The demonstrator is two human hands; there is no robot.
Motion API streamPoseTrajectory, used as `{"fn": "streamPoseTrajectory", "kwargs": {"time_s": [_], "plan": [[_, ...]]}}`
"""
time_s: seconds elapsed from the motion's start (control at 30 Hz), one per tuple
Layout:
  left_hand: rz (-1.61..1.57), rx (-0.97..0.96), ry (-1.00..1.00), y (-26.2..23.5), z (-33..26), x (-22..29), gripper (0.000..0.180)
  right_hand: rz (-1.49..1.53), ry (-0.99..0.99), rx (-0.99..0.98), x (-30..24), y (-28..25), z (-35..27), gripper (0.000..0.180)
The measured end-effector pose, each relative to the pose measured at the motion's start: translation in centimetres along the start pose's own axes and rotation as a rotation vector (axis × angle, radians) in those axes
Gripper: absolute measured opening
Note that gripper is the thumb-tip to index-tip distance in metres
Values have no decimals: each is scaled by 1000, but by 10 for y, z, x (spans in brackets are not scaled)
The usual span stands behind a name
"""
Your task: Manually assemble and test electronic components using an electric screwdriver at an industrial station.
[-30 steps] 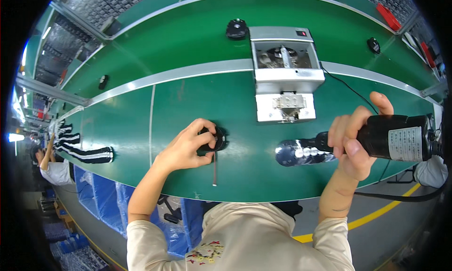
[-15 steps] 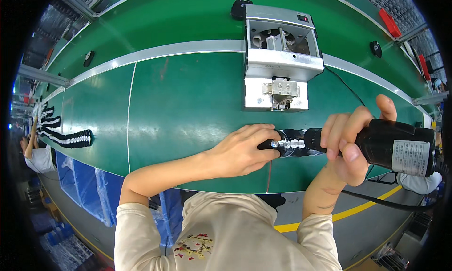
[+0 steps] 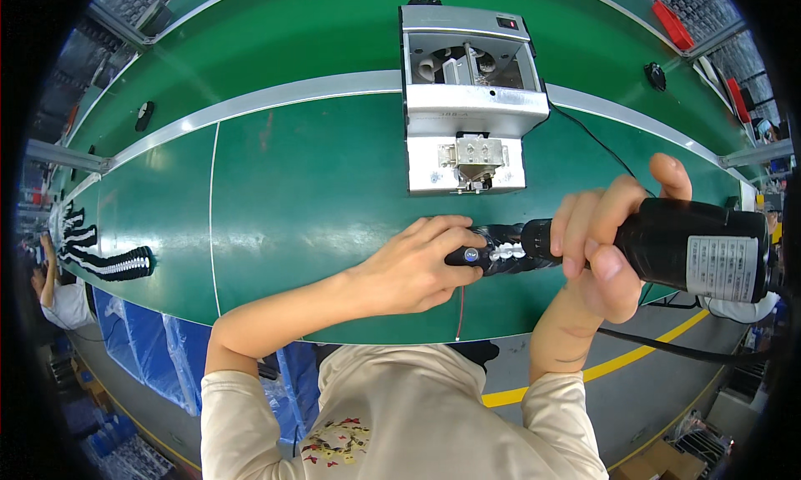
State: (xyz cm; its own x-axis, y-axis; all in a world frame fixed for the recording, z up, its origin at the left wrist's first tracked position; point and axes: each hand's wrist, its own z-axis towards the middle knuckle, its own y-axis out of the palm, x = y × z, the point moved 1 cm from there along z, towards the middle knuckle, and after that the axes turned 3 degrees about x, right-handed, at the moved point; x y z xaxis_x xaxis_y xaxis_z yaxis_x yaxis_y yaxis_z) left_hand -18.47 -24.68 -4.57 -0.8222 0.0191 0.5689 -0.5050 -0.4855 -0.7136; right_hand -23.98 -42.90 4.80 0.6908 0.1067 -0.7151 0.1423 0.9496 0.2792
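At near edge of surface (image 3: 292, 196): your left hand (image 3: 417, 267) pinches small black part (image 3: 469, 256), fingers closed on it, thin wire (image 3: 460, 313) dangling below. Your right hand (image 3: 605, 246) clamped round black electric screwdriver (image 3: 667, 246), tip meeting part; hands close together. Judged: part fetched and lined up with tool, fastening in hand, not visibly finished. Beyond: grey screw feeder box (image 3: 467, 104) standing on green belt, untouched. Far left: another person's striped sleeve (image 3: 108, 263).
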Motion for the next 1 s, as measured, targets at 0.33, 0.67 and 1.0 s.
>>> {"fn": "streamPoseTrajectory", "kwargs": {"time_s": [0.33,0.67,1.0], "plan": [[-65,30,21,8,-4,-10,10,-105,-42,139,13,36,30,67],[-53,56,26,-6,-30,-17,17,-156,10,127,35,42,47,51],[-64,132,52,-6,-36,-22,16,-14,103,140,37,41,33,51]]}}
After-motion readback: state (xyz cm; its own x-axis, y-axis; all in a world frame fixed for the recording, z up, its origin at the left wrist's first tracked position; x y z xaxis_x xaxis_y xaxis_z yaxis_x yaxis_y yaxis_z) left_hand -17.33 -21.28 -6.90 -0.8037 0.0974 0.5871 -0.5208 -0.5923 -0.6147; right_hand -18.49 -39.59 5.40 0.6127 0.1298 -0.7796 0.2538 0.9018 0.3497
